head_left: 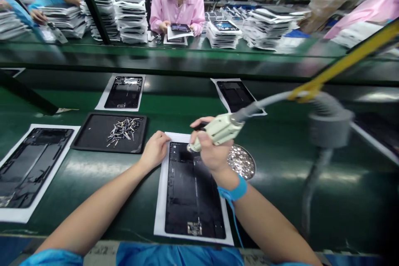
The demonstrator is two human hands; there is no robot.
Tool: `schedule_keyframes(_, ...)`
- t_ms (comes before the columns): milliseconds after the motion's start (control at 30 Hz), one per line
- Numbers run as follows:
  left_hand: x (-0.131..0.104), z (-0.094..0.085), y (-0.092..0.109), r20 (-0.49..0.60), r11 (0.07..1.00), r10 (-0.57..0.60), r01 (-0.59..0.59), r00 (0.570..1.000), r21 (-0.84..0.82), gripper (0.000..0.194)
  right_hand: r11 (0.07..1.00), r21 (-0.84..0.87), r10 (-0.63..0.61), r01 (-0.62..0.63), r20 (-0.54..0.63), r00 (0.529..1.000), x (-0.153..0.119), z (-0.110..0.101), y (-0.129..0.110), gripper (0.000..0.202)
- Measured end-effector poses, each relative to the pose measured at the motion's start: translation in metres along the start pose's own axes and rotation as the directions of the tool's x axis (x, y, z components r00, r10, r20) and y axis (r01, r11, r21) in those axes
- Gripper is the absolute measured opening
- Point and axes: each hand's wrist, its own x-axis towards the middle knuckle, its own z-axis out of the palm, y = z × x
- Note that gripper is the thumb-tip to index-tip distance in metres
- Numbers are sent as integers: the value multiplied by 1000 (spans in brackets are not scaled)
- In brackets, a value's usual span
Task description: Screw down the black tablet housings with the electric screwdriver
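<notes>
A black tablet housing [195, 191] lies on a white sheet [160, 212] near the table's front edge. My right hand [213, 151], with a blue wrist strap [233, 189], is wrapped round a pale green hand tool [222, 129]. The tool's tip is over the housing's top part; whether it touches cannot be told. My left hand [156, 147] has its fingers pressed together at the sheet's upper left corner. Right of the housing, partly behind my right hand, is a round dish of small shiny metal pieces [241, 162].
A black tray [93, 135] with small strips stands left of my left hand. Other housings on sheets lie at the far left [34, 166] and farther back [124, 91], [237, 95]. A grey hose [311, 183] and yellow strap [349, 62] hang at the right. A person [177, 0] sits opposite.
</notes>
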Motion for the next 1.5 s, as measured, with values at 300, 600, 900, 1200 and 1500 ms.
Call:
schedule_keyframes(300, 2, 3, 3, 51, 998, 23, -25, 998, 51, 35, 1000, 29, 1, -4, 110, 994, 3, 44, 42, 33)
schedule_keyframes(600, 2, 4, 5, 71, 998, 6, -11, 997, 63, 34, 999, 37, 22, -27, 126, 992, 0, 44, 48, 34)
schedule_keyframes(900, 2, 5, 4, 72, 999, 3, -6, 997, 44, 34, 996, 1, 85, -85, 124, 989, -3, 44, 52, 33)
schedule_keyframes(1200, 2, 3, 3, 59, 999, -18, 16, 998, 46, 34, 997, 75, 24, -30, 85, 996, 6, 35, 33, 33)
schedule_keyframes(1500, 10, 3, 12, 3, 989, 23, -23, 1000, 148, 26, 987, -101, -145, 127, -192, 971, 13, -72, -15, 24)
